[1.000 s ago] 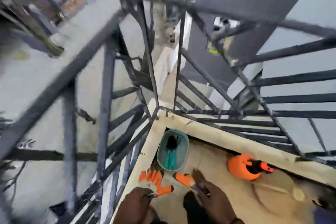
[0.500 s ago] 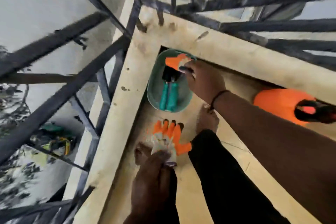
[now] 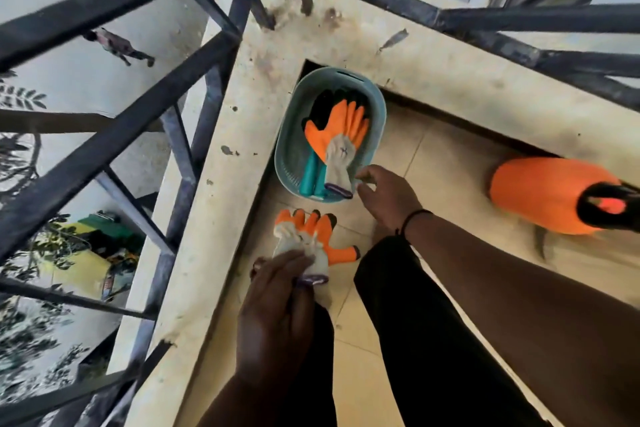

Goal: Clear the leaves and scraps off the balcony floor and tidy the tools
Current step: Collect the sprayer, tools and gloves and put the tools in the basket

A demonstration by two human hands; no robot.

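Note:
A teal oval basket (image 3: 291, 163) stands in the balcony corner on the tiled floor. Inside it an orange-and-white work glove (image 3: 341, 135) lies on top of tools with teal handles (image 3: 311, 177). My right hand (image 3: 388, 198) hovers just past the glove's cuff at the basket's near rim, fingers apart and holding nothing. My left hand (image 3: 277, 305) grips the cuff of a second orange-and-white glove (image 3: 311, 239), which hangs over the floor just in front of the basket.
An orange spray bottle (image 3: 547, 194) with a black top lies on the floor at the right. A pale concrete ledge (image 3: 221, 204) and dark metal railing (image 3: 114, 135) border the corner. My dark trouser legs fill the bottom of the view.
My right hand has laid its glove in the basket and drawn back toward me, now empty. My left hand still holds the other glove.

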